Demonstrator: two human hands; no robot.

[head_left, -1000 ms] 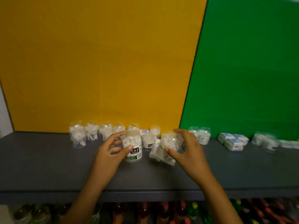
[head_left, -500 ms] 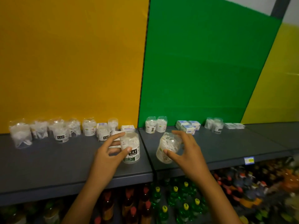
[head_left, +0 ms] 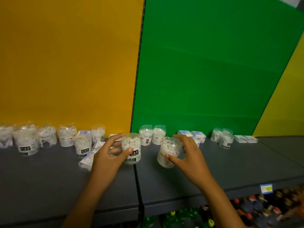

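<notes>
1. At the far left, a row of clear plastic jars (head_left: 26, 142) stands along the back of the matte dark grey shelf (head_left: 49, 178). Each is a domed cylinder packed with tangled white floss picks.
2. A flat, glossy packet (head_left: 87, 159) lies just beside your left hand (head_left: 107, 158).
3. Your left hand grasps the labelled jar (head_left: 131, 148) between curled fingers and thumb. It is upright over the seam between two shelf boards, with a dark band reading "DENTAL FLOSS".
4. Two more jars (head_left: 152, 134) stand behind, against the smooth green panel.
5. Your right hand (head_left: 189, 158) grips the tilted jar (head_left: 169, 151), thumb in front and fingers curled behind. It is clear and round, with white picks inside.
6. Small white boxes (head_left: 199, 135) sit behind that hand.
7. Further right stand a pair of jars (head_left: 223, 137) and then some flat packs (head_left: 246, 139).
8. A blue-edged price tag (head_left: 266, 188) is on the shelf lip, above capped bottles (head_left: 263, 208).
</notes>
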